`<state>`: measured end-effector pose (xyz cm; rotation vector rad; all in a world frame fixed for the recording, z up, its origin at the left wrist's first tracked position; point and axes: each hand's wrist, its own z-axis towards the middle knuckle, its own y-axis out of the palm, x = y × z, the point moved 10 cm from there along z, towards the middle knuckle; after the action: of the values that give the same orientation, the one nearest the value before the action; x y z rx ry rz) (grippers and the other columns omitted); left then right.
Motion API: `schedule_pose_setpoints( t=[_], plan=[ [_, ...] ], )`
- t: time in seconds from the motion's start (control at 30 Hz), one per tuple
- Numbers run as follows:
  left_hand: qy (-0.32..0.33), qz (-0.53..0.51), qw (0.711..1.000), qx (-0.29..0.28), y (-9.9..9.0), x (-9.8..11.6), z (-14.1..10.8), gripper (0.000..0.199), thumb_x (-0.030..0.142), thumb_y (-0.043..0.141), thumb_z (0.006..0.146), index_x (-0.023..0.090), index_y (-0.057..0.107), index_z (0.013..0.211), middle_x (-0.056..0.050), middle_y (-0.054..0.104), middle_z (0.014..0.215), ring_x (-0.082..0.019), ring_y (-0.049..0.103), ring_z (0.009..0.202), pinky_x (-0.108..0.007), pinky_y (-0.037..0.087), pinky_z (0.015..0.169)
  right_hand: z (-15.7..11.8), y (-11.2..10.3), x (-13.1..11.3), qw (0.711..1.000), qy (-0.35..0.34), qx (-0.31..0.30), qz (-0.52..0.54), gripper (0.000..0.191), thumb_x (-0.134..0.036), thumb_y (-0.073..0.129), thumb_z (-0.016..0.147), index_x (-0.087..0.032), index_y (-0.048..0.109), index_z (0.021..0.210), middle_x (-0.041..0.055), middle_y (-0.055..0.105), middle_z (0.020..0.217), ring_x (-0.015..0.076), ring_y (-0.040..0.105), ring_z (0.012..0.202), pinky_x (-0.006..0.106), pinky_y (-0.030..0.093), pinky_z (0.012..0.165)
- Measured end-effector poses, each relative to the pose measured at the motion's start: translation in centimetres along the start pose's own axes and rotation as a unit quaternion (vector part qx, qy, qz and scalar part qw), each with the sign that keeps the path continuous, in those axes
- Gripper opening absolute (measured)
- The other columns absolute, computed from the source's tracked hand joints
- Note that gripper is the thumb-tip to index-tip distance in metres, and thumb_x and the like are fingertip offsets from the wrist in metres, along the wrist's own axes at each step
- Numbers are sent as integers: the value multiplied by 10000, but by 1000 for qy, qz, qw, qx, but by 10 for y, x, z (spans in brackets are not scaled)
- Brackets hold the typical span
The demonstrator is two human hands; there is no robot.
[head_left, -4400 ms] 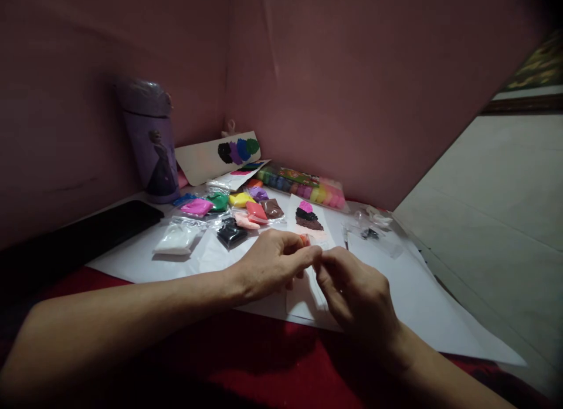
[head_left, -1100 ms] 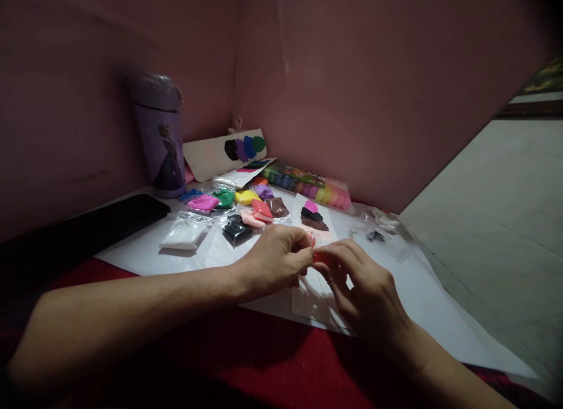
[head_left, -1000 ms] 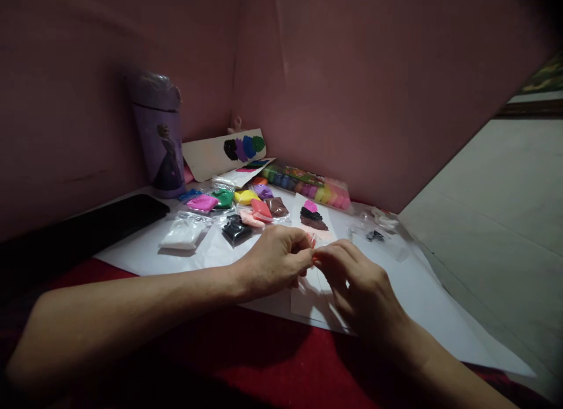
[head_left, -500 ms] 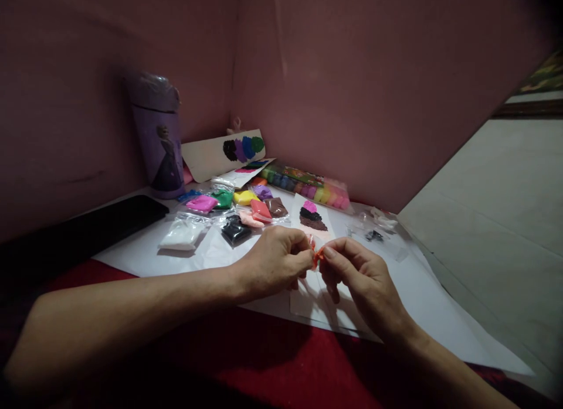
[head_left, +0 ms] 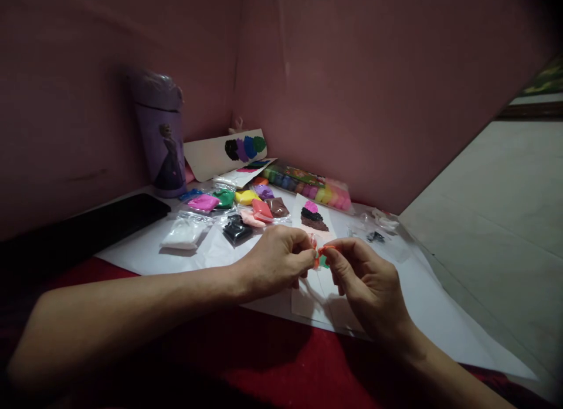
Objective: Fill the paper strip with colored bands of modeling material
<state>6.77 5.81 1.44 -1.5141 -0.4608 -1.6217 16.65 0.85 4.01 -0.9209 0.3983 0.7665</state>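
The hands (head_left: 372, 283) have parted slightly; both pinch orange clay (head_left: 326, 249).

Compared with the earliest picture, the whole scene sits a little farther right in the frame: the purple bottle (head_left: 162, 142) at upper left has shifted that way, and less of the framed picture (head_left: 539, 95) shows at the upper right edge.

Near the centre, the right hand (head_left: 367, 280) has turned so that its thumb shows; earlier its fingers bent over and hid what they worked on. Its fingertips, which met those of the left hand (head_left: 281, 256), are now slightly apart from them. An orange piece (head_left: 329, 248) now shows pinched in the right fingertips, where half a second ago orange material bridged the hands. A small green patch (head_left: 324, 261) has come into sight between the hands.
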Motion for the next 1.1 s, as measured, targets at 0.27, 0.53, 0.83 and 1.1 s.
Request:
schedule_pose_setpoints(
  t=[0.27, 0.53, 0.83, 1.1],
  plan=[
    [-12, -27, 999, -21, 5, -4, 1, 130, 206, 512, 761, 120, 554, 674, 5, 548, 553, -86, 546, 436, -182, 434, 410, -6, 14, -28, 957, -185, -45, -221, 127, -146, 477, 880, -170, 601, 864, 61, 594, 803, 147, 567, 674, 257, 434, 588],
    [-7, -24, 1000, -17, 4, -3, 1, 133, 202, 500, 766, 118, 569, 688, 8, 548, 563, -73, 531, 426, -174, 438, 406, -2, 22, 29, 948, 196, -67, 241, 221, -389, 543, 851, -186, 512, 767, -44, 457, 563, 85, 382, 432, 201, 338, 362],
    [-2, -22, 1000, -12, 3, -2, 1, 158, 230, 500, 776, 113, 580, 706, 7, 542, 568, -79, 530, 426, -183, 437, 404, 0, 1, -3, 1000, -9, -10, -25, 107, -266, 553, 857, -172, 587, 820, 21, 588, 711, 127, 521, 589, 259, 419, 570],
    [-2, -16, 1000, -15, 3, -4, 0, 123, 189, 499, 756, 122, 554, 668, 3, 546, 541, -89, 552, 457, -179, 442, 426, 0, 13, -17, 988, -85, -80, -99, 107, -218, 515, 870, -184, 588, 800, 29, 576, 725, 131, 494, 592, 263, 401, 577]
  ],
)
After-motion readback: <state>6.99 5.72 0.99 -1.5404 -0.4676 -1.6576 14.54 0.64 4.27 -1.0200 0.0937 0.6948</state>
